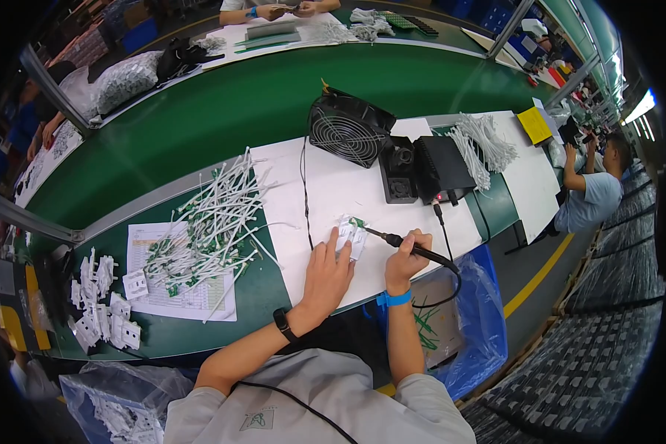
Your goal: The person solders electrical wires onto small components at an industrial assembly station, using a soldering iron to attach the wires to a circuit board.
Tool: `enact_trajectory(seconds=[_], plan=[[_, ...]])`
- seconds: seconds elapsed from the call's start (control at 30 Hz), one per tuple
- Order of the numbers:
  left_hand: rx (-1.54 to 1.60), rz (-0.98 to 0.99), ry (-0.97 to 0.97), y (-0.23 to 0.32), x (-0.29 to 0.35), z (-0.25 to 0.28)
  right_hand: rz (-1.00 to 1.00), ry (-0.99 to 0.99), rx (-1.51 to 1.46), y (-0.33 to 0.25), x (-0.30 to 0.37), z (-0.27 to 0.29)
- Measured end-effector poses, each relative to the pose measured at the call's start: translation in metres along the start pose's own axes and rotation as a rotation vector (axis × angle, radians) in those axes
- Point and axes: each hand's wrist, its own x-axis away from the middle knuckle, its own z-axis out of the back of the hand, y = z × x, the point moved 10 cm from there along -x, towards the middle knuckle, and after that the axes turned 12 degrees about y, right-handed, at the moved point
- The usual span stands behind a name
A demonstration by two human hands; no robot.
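Note:
A soldering iron (397,240) is gripped in my right hand (405,260), its fingers wrapped round the black handle. Its tip reaches the green circuit board (357,222) on a small white plastic housing (351,238). My left hand (328,272) lies on the white sheet (287,214) with fingers stretched out, the fingertips touching the housing's near left edge. To the left, many white wires with small green boards (207,229) lie in a heap over a printed paper (213,300). More white housings (100,307) are piled at the far left of the bench.
Behind my hands stand a black fan (350,126) and a black soldering station (442,169). A bundle of white wires (483,148) lies right of them. Below the bench is a blue bin (488,311) with a plastic liner. Another person (596,181) works at the right.

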Motion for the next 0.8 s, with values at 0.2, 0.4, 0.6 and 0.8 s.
enact_trajectory(seconds=[0.2, 0.4, 0.6, 0.8], plan=[[0.079, 0.036, 0.036, 0.002, -0.008, 0.010, 0.043, 0.125, -0.022, -0.014, -0.005, 0.015], [0.132, 0.138, -0.007, -0.011, -0.023, 0.004, 0.293, 0.283, 0.054, -0.064, -0.043, 0.024], [0.288, 0.104, 0.141, 0.002, -0.064, 0.101, 0.215, 0.039, 0.309, -0.052, -0.118, -0.032], [-0.084, 0.279, 0.377, -0.140, -0.145, 0.211, 0.316, -0.195, 0.565, -0.019, -0.120, -0.097]])
